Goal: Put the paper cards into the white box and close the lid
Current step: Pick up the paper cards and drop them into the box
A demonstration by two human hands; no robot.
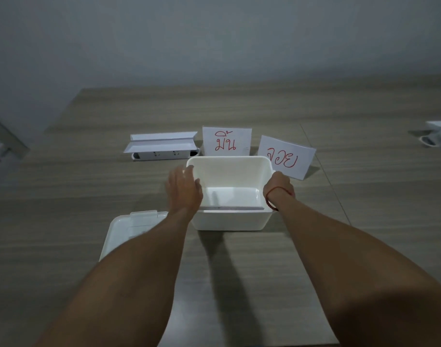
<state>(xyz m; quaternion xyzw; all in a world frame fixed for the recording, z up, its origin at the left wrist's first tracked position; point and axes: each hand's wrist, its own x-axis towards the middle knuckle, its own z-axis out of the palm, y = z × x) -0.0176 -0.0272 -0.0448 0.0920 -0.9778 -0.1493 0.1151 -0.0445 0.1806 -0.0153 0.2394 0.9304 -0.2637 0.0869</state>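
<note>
While the lid (129,234) lies off at the near left, the left hand (183,189) spreads open-fingered against the white box (230,219); the right hand (279,186) rests at the opposite rim, its grip unclear. Reaching over could topple the upright paper cards (227,141) just behind. A power strip (161,149) sits left of them.

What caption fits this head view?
Both hands, left and right, flank the open white box; two red-lettered paper cards stand behind, lid aside.
</note>
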